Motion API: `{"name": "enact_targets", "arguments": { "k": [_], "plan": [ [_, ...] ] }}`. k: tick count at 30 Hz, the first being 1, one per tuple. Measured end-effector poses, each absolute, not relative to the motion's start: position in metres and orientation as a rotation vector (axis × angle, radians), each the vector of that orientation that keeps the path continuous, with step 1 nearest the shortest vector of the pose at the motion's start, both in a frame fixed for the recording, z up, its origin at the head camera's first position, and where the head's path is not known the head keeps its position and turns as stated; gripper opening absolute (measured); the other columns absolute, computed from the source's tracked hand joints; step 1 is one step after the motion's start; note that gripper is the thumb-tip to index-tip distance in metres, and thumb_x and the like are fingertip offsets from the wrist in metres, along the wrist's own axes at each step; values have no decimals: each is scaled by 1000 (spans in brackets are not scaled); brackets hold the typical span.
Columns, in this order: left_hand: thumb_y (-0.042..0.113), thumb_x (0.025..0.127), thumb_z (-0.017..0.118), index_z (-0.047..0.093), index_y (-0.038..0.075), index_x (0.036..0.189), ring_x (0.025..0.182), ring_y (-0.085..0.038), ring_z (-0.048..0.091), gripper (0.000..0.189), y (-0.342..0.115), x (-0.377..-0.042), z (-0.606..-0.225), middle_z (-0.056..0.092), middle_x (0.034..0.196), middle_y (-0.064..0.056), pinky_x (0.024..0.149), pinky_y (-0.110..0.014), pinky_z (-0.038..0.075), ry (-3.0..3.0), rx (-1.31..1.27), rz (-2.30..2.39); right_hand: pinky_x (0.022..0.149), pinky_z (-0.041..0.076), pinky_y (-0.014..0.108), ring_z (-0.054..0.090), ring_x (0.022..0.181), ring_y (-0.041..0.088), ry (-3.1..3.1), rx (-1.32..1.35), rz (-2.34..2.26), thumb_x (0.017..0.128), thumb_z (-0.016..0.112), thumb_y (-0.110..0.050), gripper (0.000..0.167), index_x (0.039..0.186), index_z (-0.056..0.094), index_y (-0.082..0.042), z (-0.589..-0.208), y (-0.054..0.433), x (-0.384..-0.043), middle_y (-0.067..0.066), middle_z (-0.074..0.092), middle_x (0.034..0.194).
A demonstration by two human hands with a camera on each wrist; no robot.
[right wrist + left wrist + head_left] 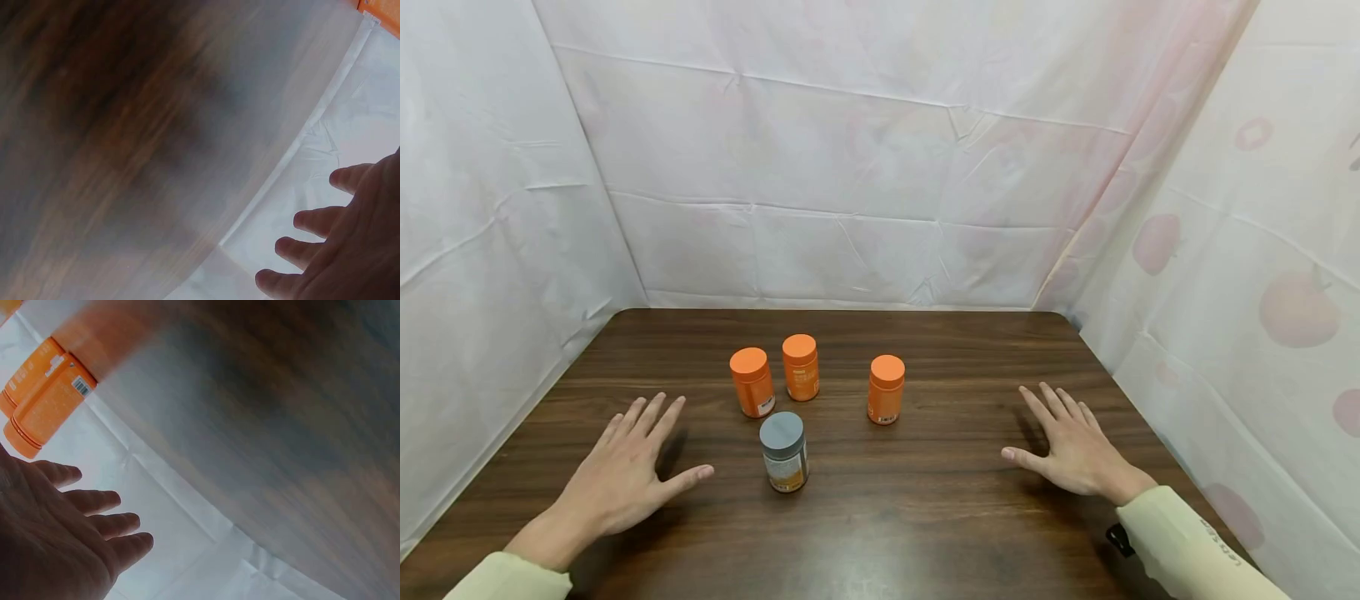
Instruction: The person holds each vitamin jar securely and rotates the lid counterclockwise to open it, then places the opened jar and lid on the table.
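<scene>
Three orange bottles with orange lids stand upright on the table: a left one (752, 383), one just behind it (801, 368) and one farther right (886, 390). Nearer the front is a jar with a grey lid (784, 452) and a grey and orange label. My left hand (625, 475) is spread palm down, left of the grey-lidded jar and apart from it. Over the table's right side my right hand (1071, 450) is spread too, holding nothing; the right orange bottle is nearest to it. In the left wrist view, two orange bottles (53, 403) show beyond the fingers.
The dark wood table (940, 508) has rounded far corners. White sheeting (850, 167) hangs behind it and along both sides, with faint fruit prints on the right. A small black object (1120, 540) shows at the right sleeve.
</scene>
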State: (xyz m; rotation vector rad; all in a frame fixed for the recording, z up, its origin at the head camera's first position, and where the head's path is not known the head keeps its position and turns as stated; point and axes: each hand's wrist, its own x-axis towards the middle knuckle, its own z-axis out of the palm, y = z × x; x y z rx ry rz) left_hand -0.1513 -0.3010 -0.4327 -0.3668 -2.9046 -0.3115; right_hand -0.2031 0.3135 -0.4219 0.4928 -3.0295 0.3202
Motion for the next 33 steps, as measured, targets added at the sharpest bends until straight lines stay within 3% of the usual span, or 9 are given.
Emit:
{"name": "enact_targets", "arguments": {
  "k": [6,23,33],
  "plan": [
    [72,89,61,16,8,164,147,-57,18,109,-296,-149,-433,24,161,-34,117,-67,11,-2908,-368,-367,114,10,71,15,149,54,-3022,510,342,89,57,-76,105,166,14,-19,-423,311,-203,26,15,167],
    [67,90,66,21,8,163,146,-52,27,104,-281,-145,-430,29,162,-28,121,-59,13,-2884,-408,-458,115,13,69,17,149,52,-2998,528,376,88,59,-77,106,166,15,-21,-425,305,-202,24,17,167],
    [64,88,70,25,11,163,144,-48,33,102,-271,-143,-425,36,160,-23,107,-68,30,-2868,-422,-525,114,15,69,19,149,51,-2976,545,390,87,61,-75,106,166,16,-20,-427,301,-200,22,19,167]
  ]
}}
